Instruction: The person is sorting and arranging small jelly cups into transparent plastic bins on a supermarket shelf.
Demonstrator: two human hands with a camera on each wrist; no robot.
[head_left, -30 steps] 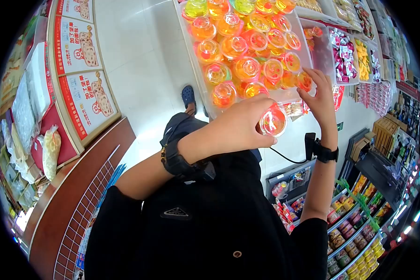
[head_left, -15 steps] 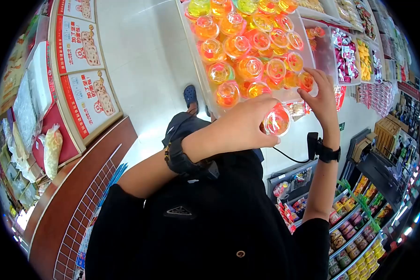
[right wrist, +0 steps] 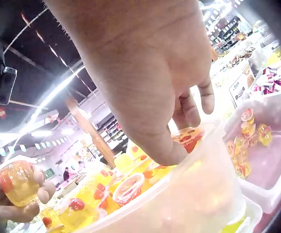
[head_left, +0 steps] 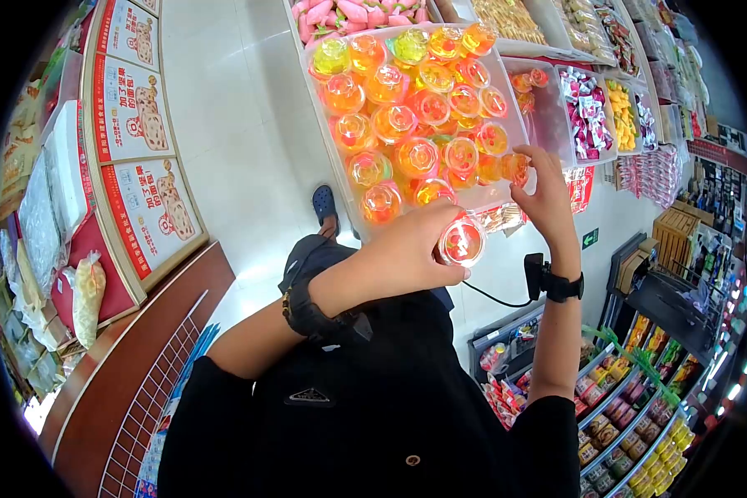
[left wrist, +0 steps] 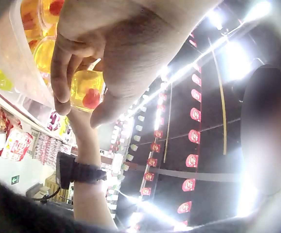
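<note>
My left hand (head_left: 407,253) grips a clear jelly cup (head_left: 461,241) just in front of the bin's near edge. In the left wrist view this jelly cup (left wrist: 87,91) is yellow with a red piece inside, between thumb and fingers. At the bin's near right corner, my right hand (head_left: 546,195) pinches another jelly cup (head_left: 515,168) between thumb and fingers. Its lid shows red in the right wrist view, partly hidden by the hand. Many orange and yellow jelly cups (head_left: 394,122) fill the translucent plastic bin (head_left: 513,100).
Right of the bin stand a tray (head_left: 548,124) with a few cups and bins of wrapped sweets (head_left: 585,112). Pink packets (head_left: 349,12) lie beyond. Left are a counter with red-and-white posters (head_left: 153,207) and a wire rack (head_left: 153,394). Snack shelves (head_left: 622,407) stand at lower right.
The head view has shifted, so the bin appears lower and farther left, and pink packets show beyond it. Both hands keep nearly the same place relative to the bin and their cups.
</note>
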